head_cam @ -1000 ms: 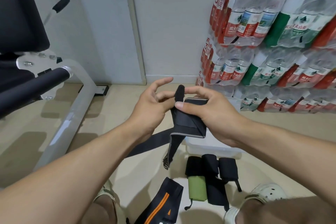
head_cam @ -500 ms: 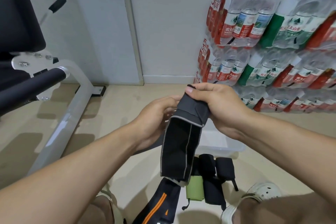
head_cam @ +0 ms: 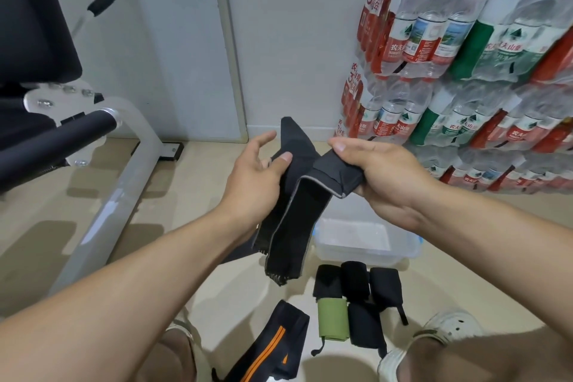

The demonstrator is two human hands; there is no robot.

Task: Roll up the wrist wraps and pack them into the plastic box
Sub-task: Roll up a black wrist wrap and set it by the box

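Note:
A black wrist wrap with grey edging hangs unrolled between my hands at chest height. My left hand pinches its upper end with the thumb, the fingers spread behind it. My right hand grips a folded part of the same wrap. Its loose tail dangles toward the floor. Below, a clear plastic box stands on the floor. In front of it lie several rolled black wraps and a green one.
A black wrap with an orange stripe lies near my left knee. A white shoe is at the lower right. Stacked packs of water bottles fill the right side. A white gym bench frame stands at the left.
My hands have moved apart and the wrap has spread wider between them. The top end now sticks up by my left hand, and the tail hangs lower.

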